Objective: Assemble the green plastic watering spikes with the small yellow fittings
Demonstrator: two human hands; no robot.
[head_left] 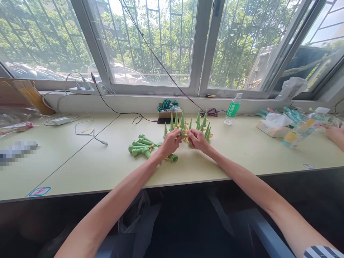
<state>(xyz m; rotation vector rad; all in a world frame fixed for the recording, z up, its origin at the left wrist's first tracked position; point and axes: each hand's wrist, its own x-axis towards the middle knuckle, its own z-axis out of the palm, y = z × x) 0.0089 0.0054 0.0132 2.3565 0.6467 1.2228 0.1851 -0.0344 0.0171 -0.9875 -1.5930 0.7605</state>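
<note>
Above the table, my left hand is closed around a green plastic spike, which shows between its fingertips. Close beside it, my right hand is pinched at the same spot; what its fingertips hold is too small to make out. Behind both hands stand several green cone-shaped spikes, points up, with small yellowish parts at their bases. A pile of green spikes with threaded round ends lies left of my left hand. One more threaded end shows just below my left wrist.
A dark phone and a small box are behind the spikes. A green-labelled bottle stands near the sill. On the right are a tissue box, a larger bottle and another person's hand. Cables lie left.
</note>
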